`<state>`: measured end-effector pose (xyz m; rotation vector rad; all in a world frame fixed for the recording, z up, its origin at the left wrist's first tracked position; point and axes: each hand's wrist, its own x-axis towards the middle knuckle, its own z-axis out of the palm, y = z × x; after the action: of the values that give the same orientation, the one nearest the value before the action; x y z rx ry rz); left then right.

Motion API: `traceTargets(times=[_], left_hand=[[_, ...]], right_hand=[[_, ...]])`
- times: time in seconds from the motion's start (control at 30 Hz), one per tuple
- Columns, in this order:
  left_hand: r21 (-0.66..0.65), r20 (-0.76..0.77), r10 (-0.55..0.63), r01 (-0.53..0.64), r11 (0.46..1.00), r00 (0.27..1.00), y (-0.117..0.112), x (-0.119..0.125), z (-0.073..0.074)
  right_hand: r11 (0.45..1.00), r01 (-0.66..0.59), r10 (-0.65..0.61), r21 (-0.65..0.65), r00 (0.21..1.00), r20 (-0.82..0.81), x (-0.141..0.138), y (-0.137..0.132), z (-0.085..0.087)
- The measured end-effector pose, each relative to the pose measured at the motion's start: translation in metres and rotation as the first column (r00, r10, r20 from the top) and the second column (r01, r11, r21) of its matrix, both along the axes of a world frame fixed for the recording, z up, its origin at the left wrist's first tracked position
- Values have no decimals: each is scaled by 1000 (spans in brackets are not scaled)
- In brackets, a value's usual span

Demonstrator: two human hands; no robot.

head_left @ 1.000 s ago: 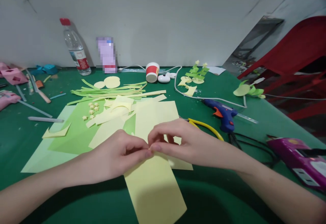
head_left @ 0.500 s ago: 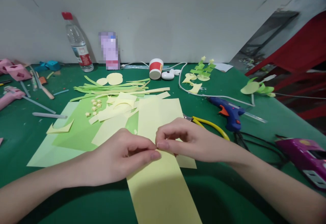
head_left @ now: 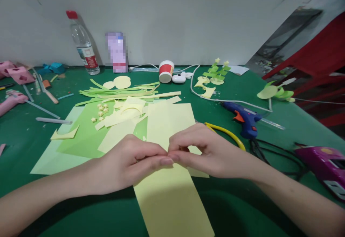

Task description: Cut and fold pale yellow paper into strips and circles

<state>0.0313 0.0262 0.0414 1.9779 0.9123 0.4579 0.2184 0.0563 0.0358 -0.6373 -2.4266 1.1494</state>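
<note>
My left hand (head_left: 129, 163) and my right hand (head_left: 205, 150) meet fingertip to fingertip above a long pale yellow paper sheet (head_left: 172, 201). Both are closed in a pinch on something tiny between them that I cannot make out. Beyond them lie more yellow sheets (head_left: 169, 120), a green sheet (head_left: 83, 136), cut yellow and green strips (head_left: 121, 95) and several tiny folded paper stars (head_left: 100, 113).
On the green table (head_left: 21, 136) lie a blue glue gun (head_left: 244, 116), yellow-handled pliers (head_left: 226, 133) and a purple device (head_left: 323, 165) at right. A water bottle (head_left: 83, 48), red-and-white cup (head_left: 165, 71) and green paper trees (head_left: 214, 73) stand at the back. Pink items (head_left: 12, 75) sit far left.
Both hands stay pinched together over the yellow sheet; the fingertips have pressed slightly closer. The view has shifted a little.
</note>
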Motion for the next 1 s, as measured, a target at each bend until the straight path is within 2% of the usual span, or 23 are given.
traceTargets(times=[0.1, 0.23, 0.37, 0.47, 0.57, 0.63, 0.73, 0.9, 1.0], left_hand=[[-35, 28, 5, -4, 999, 1000, -1, 0, 1], [-142, 44, 45, -38, 989, 998, -1, 2, 2], [-238, 71, 113, -93, 967, 991, 3, 2, -3], [-247, 60, 163, -144, 958, 985, 7, 2, -5], [-191, -25, 111, -114, 975, 994, 10, 1, -6], [-168, -74, 70, -81, 982, 995, 11, 0, -7], [-102, -106, 88, -99, 990, 990, 12, 0, -11], [-5, -137, 97, -99, 995, 986, 12, -2, -8], [-34, -155, 124, -130, 991, 980, 15, -4, 0]], right_hand=[[990, 24, -26, 138, 1000, 10, -1, -3, 0], [941, 53, -50, 335, 999, -18, -1, -6, -1], [905, 42, -41, 422, 999, -12, 0, -6, -2], [921, 72, -82, 383, 997, 10, -1, -2, -3], [950, 125, -152, 288, 986, 73, -1, 1, -5], [969, 129, -156, 212, 981, 115, -2, 3, -6], [982, 124, -143, 141, 980, 135, -1, 2, -7], [984, 92, -105, 150, 991, 81, 3, 6, -4], [978, 119, -131, 172, 990, 57, 7, 12, 0]])
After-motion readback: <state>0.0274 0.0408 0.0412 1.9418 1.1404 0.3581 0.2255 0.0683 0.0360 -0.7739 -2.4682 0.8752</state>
